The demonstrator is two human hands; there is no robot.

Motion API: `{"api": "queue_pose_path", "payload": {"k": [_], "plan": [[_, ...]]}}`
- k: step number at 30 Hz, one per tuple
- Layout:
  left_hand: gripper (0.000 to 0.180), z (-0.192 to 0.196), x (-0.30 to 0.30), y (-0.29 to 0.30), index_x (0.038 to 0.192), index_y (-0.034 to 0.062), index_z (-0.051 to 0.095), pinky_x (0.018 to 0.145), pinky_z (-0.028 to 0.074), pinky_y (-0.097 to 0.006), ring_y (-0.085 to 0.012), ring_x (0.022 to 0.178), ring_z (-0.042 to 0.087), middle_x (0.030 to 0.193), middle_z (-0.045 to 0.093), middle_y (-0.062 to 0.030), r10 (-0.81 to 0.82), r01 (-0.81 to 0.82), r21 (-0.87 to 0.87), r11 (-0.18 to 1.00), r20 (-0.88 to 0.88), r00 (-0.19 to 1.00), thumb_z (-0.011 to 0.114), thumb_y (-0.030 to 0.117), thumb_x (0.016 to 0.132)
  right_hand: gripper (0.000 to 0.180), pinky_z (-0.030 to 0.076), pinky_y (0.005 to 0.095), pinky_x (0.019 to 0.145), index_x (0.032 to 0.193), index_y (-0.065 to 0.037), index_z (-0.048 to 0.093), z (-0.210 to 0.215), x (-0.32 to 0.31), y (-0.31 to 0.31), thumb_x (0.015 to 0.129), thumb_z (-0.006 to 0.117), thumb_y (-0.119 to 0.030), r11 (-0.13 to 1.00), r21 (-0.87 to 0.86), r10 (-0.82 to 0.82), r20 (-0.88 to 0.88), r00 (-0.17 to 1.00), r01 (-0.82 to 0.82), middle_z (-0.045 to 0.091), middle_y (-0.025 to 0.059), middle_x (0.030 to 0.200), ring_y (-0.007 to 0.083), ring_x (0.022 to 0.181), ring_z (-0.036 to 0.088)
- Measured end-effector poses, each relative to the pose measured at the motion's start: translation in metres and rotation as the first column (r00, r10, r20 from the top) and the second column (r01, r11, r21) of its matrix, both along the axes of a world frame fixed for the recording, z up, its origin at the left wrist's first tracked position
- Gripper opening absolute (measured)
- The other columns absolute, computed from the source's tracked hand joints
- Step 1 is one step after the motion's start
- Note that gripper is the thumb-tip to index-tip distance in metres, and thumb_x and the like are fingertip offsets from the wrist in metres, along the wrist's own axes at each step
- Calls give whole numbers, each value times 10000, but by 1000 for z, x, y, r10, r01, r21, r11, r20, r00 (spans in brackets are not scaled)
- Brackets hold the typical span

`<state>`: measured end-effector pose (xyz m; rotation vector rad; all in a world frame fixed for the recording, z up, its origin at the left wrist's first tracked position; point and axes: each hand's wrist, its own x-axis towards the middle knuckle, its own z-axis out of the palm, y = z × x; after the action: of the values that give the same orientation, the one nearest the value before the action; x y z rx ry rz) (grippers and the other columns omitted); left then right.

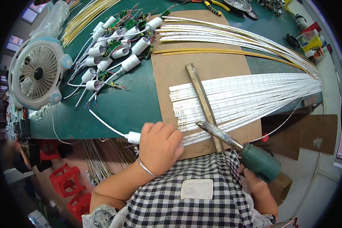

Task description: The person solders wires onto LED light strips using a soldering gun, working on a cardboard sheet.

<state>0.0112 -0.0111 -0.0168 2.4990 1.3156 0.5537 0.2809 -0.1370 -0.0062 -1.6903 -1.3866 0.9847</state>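
My left hand (pixel 161 146) is closed at the near left ends of the white LED strips (pixel 231 91). A white end cap with a cable (pixel 133 137) sticks out of its left side; the fingertips and whatever else they grip are hidden. My right hand (pixel 254 180) is wrapped round the green handle of a soldering iron (pixel 260 161). The iron's metal barrel points up and left, its tip over the strips beside the metal bar. That worn bar (pixel 201 95) lies across the fanned strips on a brown board (pixel 161 91).
Several white end caps (pixel 131 62) with cables and green circuit boards lie in a heap at the far left. A fan (pixel 38 74) stands beyond them. More strips (pixel 216 32) lie at the back, near yellow-handled pliers (pixel 214 7). Red stools (pixel 66 178) stand below the table's left edge.
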Motion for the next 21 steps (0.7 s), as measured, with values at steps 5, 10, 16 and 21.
{"api": "queue_pose_path", "payload": {"k": [5,10,16,21], "plan": [[136,-1,-1,-4,683,109,542,571,342,-358,-224,644,490,684,493,-25,-8,8,-32,999,27,1000,668,81,638,242,405,388,825,932,-57,674,-3,6,1,694,716,-45,997,-58,48,18,999,-47,667,59,929,264,879,588],[137,-1,0,-6,681,94,547,552,367,-360,-232,642,499,686,501,-37,-23,25,-37,999,54,998,676,78,635,238,416,390,814,923,-48,673,-2,1,5,689,718,-46,999,-39,-4,-69,998,2,669,68,920,265,860,597],[137,-3,-6,-9,715,83,589,572,419,-351,-234,651,517,712,531,-43,-63,71,-89,994,82,995,698,63,635,218,419,385,814,908,-37,674,-1,-3,10,693,709,-49,999,-16,-42,-122,992,40,673,72,881,256,842,603],[201,5,-10,-2,840,89,645,590,426,-338,-223,666,522,743,547,-42,-80,95,-126,988,119,990,727,106,658,211,421,382,816,916,-32,675,0,-2,11,707,702,-49,999,-27,-48,-181,982,44,675,62,837,244,842,601]]}}
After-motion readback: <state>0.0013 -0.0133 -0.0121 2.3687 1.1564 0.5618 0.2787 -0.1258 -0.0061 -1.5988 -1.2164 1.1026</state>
